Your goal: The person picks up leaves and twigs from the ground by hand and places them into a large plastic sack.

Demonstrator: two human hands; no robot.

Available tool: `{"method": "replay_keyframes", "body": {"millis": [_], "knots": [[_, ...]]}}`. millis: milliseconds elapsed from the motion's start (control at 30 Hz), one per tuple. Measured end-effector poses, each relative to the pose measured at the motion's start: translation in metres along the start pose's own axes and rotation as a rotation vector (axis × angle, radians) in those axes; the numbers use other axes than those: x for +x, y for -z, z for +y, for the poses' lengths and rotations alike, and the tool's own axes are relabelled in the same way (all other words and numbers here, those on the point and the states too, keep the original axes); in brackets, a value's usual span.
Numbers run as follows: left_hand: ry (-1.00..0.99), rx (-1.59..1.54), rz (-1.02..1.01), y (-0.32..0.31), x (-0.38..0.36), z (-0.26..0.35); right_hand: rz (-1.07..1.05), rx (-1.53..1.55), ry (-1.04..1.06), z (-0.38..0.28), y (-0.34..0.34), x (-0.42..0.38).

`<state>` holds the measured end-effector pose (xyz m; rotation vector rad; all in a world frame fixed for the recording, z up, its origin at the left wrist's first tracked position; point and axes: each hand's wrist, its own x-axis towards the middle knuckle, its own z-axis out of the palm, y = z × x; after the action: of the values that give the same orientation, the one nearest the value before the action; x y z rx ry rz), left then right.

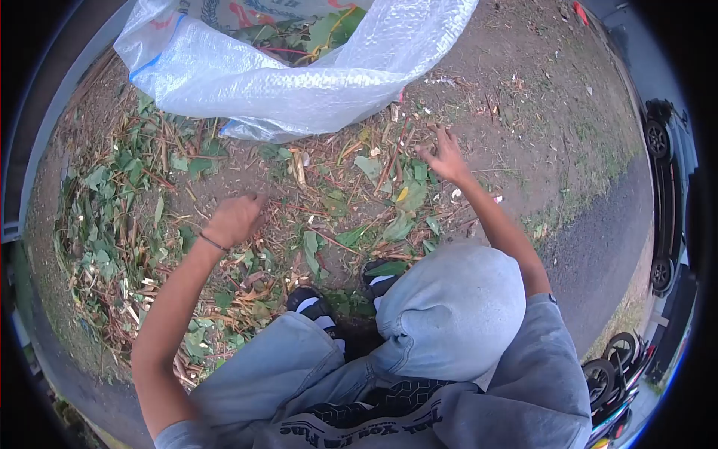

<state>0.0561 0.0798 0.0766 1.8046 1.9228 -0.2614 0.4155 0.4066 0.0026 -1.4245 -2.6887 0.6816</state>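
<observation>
My left hand [238, 219], with a dark band at the wrist, is low over the littered ground, its fingers curled; what they hold, if anything, is hidden. Out to the right, my right hand [444, 156] hovers near the ground with its fingers apart and nothing in them. A white woven sack [277, 97] lies open beyond both hands, with green leaves [329, 34] inside it. Cut leaves, stalks and wood chips [321, 202] are scattered between my hands. Neither hand touches the sack.
A larger heap of leaves and twigs [112, 217] spreads on the left. My shoes [310, 303] and bent knees are close below the hands. Paved ground [598, 239] runs along the right, with a parked car [669, 194] and motorcycles [609, 370] past it.
</observation>
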Motion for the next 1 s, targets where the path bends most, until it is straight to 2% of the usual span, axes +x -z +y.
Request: {"method": "replay_keyframes", "body": {"millis": [67, 133, 200, 267, 333, 400, 467, 500, 533, 567, 600, 667, 700, 767, 800, 833, 867, 933, 1000], "knots": [[-0.038, -0.041, -0.034, 0.017, -0.033, 0.015, 0.042, -0.051, -0.012, 0.005, -0.037, 0.02], [-0.019, -0.184, 0.022, 0.033, -0.07, 0.018, 0.087, -0.091, -0.041, 0.004, -0.069, 0.036], [0.16, -0.237, 0.077, 0.034, -0.107, 0.012, 0.222, 0.118, -0.017, -0.006, -0.097, 0.046], [0.327, -0.339, 0.155, 0.016, -0.146, -0.003, 0.186, 0.207, -0.079, -0.032, -0.107, 0.047], [0.556, -0.612, 0.195, 0.003, -0.178, 0.001, 0.261, 0.201, 0.062, -0.048, -0.121, 0.048], [0.604, -0.8, 0.313, -0.058, -0.214, -0.024, 0.317, 0.202, 0.019, -0.065, -0.125, 0.04], [0.706, -0.952, 0.435, -0.111, -0.225, -0.026, 0.2, 0.34, 0.205, -0.072, -0.125, 0.027], [0.767, -1.045, 0.47, -0.125, -0.22, -0.016, 0.204, 0.339, 0.198, -0.077, -0.128, 0.016], [0.832, -1.139, 0.507, -0.133, -0.214, 0.001, 0.141, 0.351, 0.343, -0.083, -0.131, 0.002], [0.822, -1.23, 0.453, -0.136, -0.213, 0.013, 0.076, 0.363, 0.488, -0.087, -0.133, -0.007], [0.828, -1.23, 0.45, -0.144, -0.216, 0.013, 0.07, 0.365, 0.487, -0.088, -0.125, -0.014], [0.674, -0.996, 0.246, -0.163, -0.227, 0.008, -0.173, 0.436, 0.523, -0.091, -0.102, -0.023], [0.701, -1.001, 0.237, -0.148, -0.223, 0.018, 0.125, 0.476, 0.571, -0.084, -0.108, -0.011], [0.763, -1.002, 0.275, -0.153, -0.23, 0.024, 0.413, 0.488, 0.235, -0.074, -0.094, 0.024], [0.807, -1.013, 0.317, -0.155, -0.232, 0.028, 0.497, 0.358, 0.122, -0.065, -0.099, 0.047], [0.852, -1.027, 0.277, -0.154, -0.235, 0.034, 0.581, 0.222, 0.005, -0.057, -0.105, 0.064], [0.852, -1.019, 0.267, -0.161, -0.24, 0.034, 0.578, 0.226, -0.007, -0.056, -0.112, 0.071], [0.745, -1.092, 0.272, -0.158, -0.237, 0.041, 0.356, 0.046, 0.217, -0.064, -0.122, 0.076], [0.731, -0.965, 0.194, -0.155, -0.243, 0.041, 0.29, 0.037, 0.25, -0.077, -0.131, 0.063]]}}
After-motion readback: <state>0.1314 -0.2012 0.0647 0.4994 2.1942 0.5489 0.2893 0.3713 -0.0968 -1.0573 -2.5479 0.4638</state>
